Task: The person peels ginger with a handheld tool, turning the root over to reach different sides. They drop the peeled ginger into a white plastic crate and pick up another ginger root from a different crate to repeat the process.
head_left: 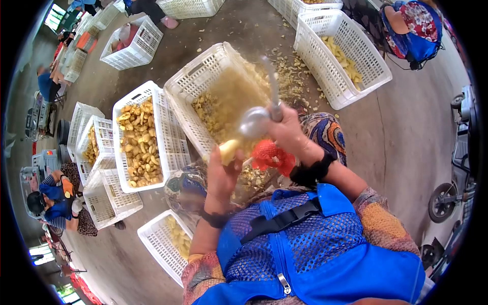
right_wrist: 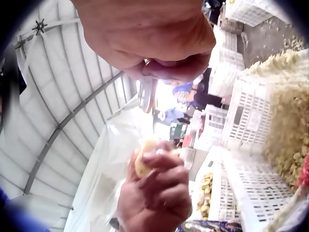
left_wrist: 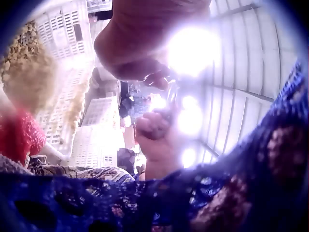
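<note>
My left hand (head_left: 221, 175) grips a pale yellow, smooth peeled tuber (head_left: 229, 151) between thumb and fingers; the tuber (right_wrist: 144, 159) also shows in the right wrist view. Close to its right, my right hand (head_left: 292, 132) is curled round a metal tool (head_left: 254, 122). The tool has a shiny, rounded head and a curved grey length rising above the fist; motion blurs it. Both hands are over the near edge of a white crate (head_left: 185, 81) holding peelings. A red, white-dotted piece (head_left: 274, 156) sits just below the right hand.
Left stands a white crate (head_left: 118, 147) of brown, unpeeled tubers (head_left: 137, 142). Pale pieces lie in a crate (head_left: 373, 81) at upper right and another (head_left: 152, 236) at lower left. Peelings (head_left: 292, 76) litter the floor. A person (head_left: 51, 198) sits far left; parked vehicles (head_left: 447, 201) line the right.
</note>
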{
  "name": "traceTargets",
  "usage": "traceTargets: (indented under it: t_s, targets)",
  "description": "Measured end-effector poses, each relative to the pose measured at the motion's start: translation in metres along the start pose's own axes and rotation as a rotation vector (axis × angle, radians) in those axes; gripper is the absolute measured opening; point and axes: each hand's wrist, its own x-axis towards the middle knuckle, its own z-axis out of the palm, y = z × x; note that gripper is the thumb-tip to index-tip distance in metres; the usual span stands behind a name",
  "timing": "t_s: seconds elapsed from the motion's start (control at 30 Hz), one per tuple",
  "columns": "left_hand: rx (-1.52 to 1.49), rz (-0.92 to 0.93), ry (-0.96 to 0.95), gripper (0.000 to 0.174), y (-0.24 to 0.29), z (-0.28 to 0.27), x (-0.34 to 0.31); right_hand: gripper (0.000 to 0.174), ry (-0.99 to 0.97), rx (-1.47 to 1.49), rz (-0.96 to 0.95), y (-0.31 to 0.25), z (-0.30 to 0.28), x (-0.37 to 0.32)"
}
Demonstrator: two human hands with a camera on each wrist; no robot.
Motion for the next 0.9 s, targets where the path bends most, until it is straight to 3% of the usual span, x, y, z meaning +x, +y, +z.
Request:
traceTargets:
  t_s: [0.13, 0.23, 0.33, 0.47, 0.5, 0.6, 0.63, 0.67, 0.7, 0.77, 0.83, 0.9]
  targets:
    - [0.054, 0.031, -0.018, 0.05, 0.001, 0.007, -0.002, 0.02, -0.073, 0.221, -0.01, -0.006, 0.016, -0.008]
    - [-0.043, 0.012, 0.239, 0.049, -0.003, 0.019, -0.002, 0.019, -0.084, 0.209, -0.006, -0.008, 0.017, -0.006]
    - [-0.016, -0.076, 0.125, 0.04, -0.001, 0.006, 0.001, 0.019, -0.068, 0.16, -0.034, 0.001, 0.017, -0.006]
    - [-0.018, 0.033, 0.255, 0.03, -0.006, 0.015, 0.005, 0.02, -0.123, 0.282, 0.0, -0.007, 0.03, -0.017]
    - [-0.01, 0.082, 0.281, 0.028, -0.006, 0.021, 0.005, 0.021, -0.125, 0.074, -0.121, 0.002, 0.034, -0.017]
    - [0.07, 0.203, 0.289, 0.028, -0.01, 0.01, 0.007, 0.023, -0.044, -0.211, -0.173, 0.019, 0.022, 0.004]
    - [0.089, 0.206, 0.301, 0.028, -0.006, 0.006, 0.004, 0.026, 0.122, -0.339, -0.11, 0.007, 0.01, 0.011]
    - [0.107, 0.208, 0.31, 0.028, -0.003, 0.005, 0.003, 0.026, 0.132, 0.083, 0.065, 0.028, 0.0, 0.023]
    - [0.062, 0.18, 0.31, 0.029, -0.002, 0.006, 0.003, 0.026, 0.093, -0.085, -0.145, 0.012, -0.004, 0.017]
    - [0.005, 0.118, 0.292, 0.028, -0.003, 0.008, 0.004, 0.026, -0.007, -0.205, -0.324, -0.003, 0.001, -0.003]
    - [-0.008, 0.089, 0.328, 0.025, -0.001, 0.017, 0.005, 0.025, -0.124, -0.107, -0.282, -0.005, 0.023, -0.015]
    - [-0.037, 0.09, 0.253, 0.024, 0.002, 0.014, 0.002, 0.024, 0.065, -0.218, -0.238, 0.028, 0.019, 0.004]
